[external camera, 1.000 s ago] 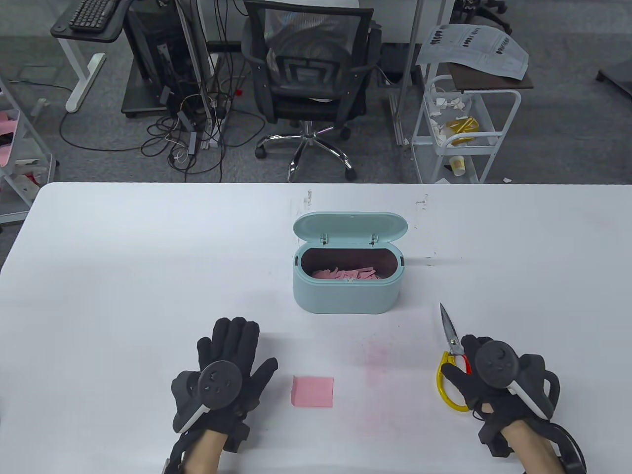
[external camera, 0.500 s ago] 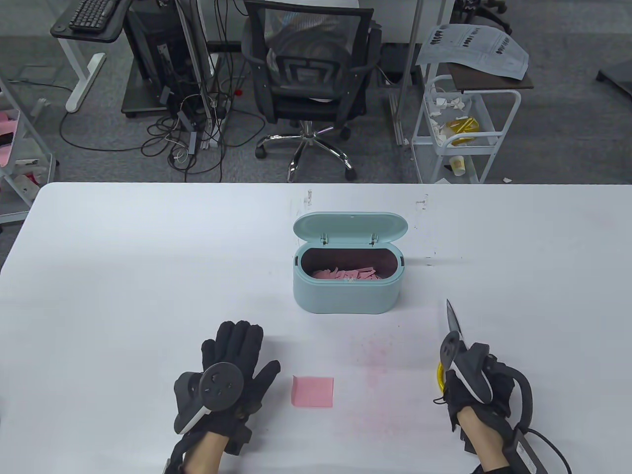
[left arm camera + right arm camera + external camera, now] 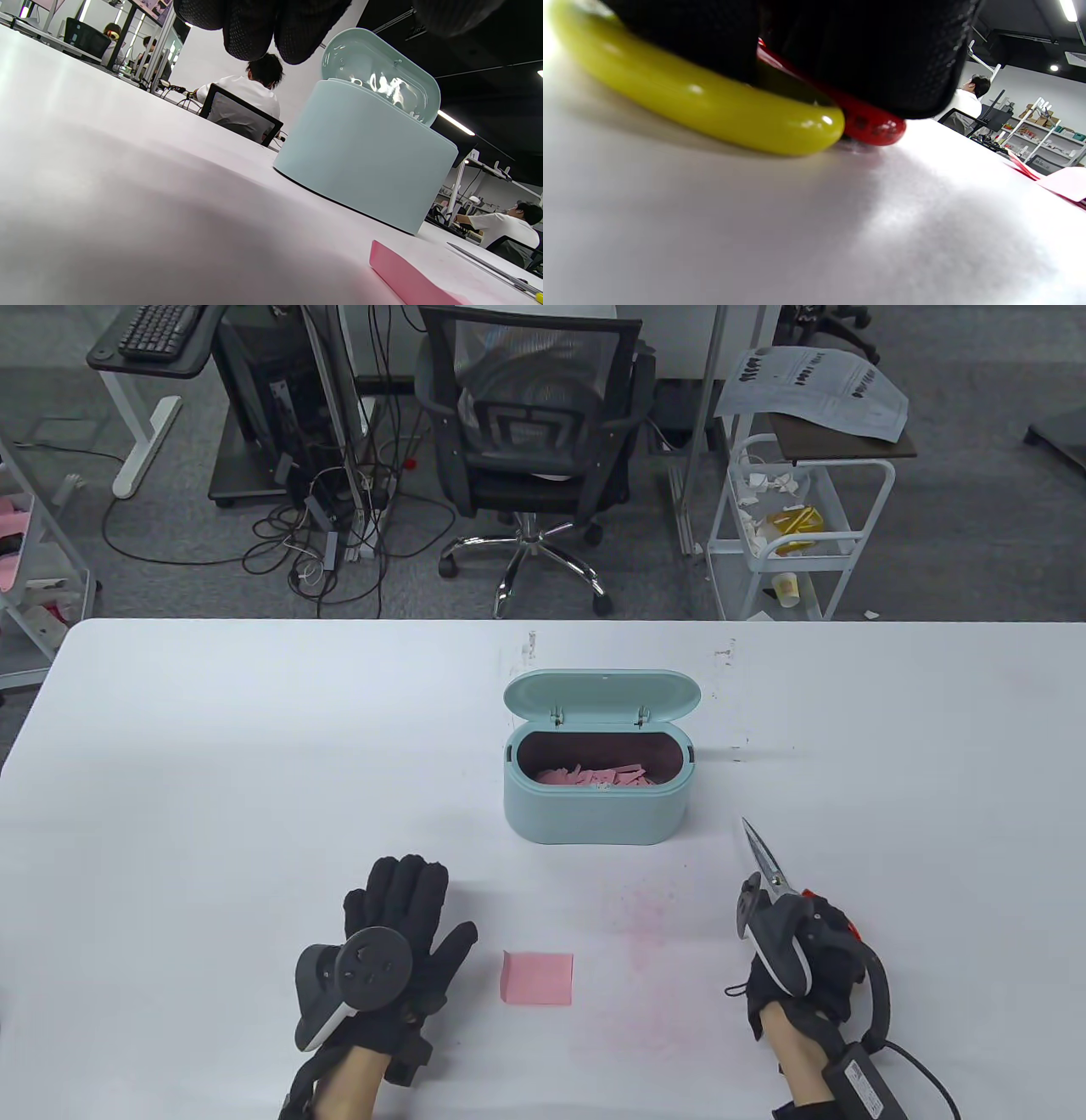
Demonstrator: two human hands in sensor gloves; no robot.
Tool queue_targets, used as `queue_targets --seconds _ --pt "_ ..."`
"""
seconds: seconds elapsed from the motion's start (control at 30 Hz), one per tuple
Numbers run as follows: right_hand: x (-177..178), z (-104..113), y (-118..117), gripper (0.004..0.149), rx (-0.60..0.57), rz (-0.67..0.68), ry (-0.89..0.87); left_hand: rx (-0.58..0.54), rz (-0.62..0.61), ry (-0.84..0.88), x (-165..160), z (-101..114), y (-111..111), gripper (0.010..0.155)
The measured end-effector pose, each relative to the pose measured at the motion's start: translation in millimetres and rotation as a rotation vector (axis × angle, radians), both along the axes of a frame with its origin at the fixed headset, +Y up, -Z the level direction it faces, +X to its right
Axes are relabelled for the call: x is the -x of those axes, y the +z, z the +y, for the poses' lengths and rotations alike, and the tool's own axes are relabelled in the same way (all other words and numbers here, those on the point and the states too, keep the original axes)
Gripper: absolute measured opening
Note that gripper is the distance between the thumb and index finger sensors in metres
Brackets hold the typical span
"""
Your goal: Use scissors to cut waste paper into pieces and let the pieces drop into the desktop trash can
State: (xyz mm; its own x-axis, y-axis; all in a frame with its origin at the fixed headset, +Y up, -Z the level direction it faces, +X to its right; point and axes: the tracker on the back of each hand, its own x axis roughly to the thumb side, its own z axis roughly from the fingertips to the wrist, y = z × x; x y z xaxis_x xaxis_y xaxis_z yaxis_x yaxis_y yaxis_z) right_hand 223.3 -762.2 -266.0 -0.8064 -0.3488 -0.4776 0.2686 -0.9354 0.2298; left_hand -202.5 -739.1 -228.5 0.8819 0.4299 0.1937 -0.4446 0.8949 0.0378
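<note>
Flat pink square of paper [image 3: 537, 978] just right of open-fingered left hand [image 3: 386, 950]; right hand [image 3: 797, 959] gripping yellow-and-red-handled steel scissors [image 3: 764, 861], blades toward pale blue desktop bin [image 3: 594, 814].

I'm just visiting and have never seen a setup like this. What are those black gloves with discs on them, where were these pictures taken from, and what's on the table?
These are a person's two hands in black sensor gloves, each with a round tracker strapped on its back. One camera looks down at the white table; two more sit on the wrists. The left hand rests flat, holding nothing. The right hand grips the yellow-and-red-handled metal scissors, whose handles touch the table in the right wrist view. Between the hands lies a square pink paper pad. Beyond stands an oval pale-blue plastic trash can, lid up, with pink paper scraps inside.
</note>
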Motion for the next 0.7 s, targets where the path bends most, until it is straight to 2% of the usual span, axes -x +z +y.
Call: queue_targets --seconds 0.1,0.17,0.27,0.33,0.4,0.47,0.53,0.6,0.7 --pt "-13 -1 0 0.069 0.007 0.003 -0.071 0.005 -0.005 0.002 0 -1 0 0.081" --pt "-25 -2 1 0.070 0.020 -0.025 -0.219 0.011 -0.011 0.000 -1 -1 -1 0.081" --pt "-47 5 9 0.069 -0.047 0.046 -0.587 0.014 -0.020 0.003 -2 -1 -1 0.081" --pt "-59 8 19 0.068 -0.240 0.041 -0.977 0.013 -0.030 0.005 -4 0 -1 0.081" --pt "-64 10 21 0.070 -0.315 0.105 -1.197 0.007 -0.034 0.005 -5 0 0 0.081" --pt "-64 14 23 0.071 -0.334 0.092 -1.420 0.010 -0.034 -0.001 -6 0 0 0.081" --pt "-61 21 21 0.073 -0.436 0.070 -1.614 0.018 -0.026 -0.005 -5 -1 0 0.081" --pt "-54 31 18 0.072 -0.456 0.137 -1.696 0.027 -0.018 -0.003 -4 -2 0 0.081" --pt "-38 50 15 0.070 -0.423 0.242 -1.730 0.029 -0.010 0.005 -3 -2 -1 0.081"
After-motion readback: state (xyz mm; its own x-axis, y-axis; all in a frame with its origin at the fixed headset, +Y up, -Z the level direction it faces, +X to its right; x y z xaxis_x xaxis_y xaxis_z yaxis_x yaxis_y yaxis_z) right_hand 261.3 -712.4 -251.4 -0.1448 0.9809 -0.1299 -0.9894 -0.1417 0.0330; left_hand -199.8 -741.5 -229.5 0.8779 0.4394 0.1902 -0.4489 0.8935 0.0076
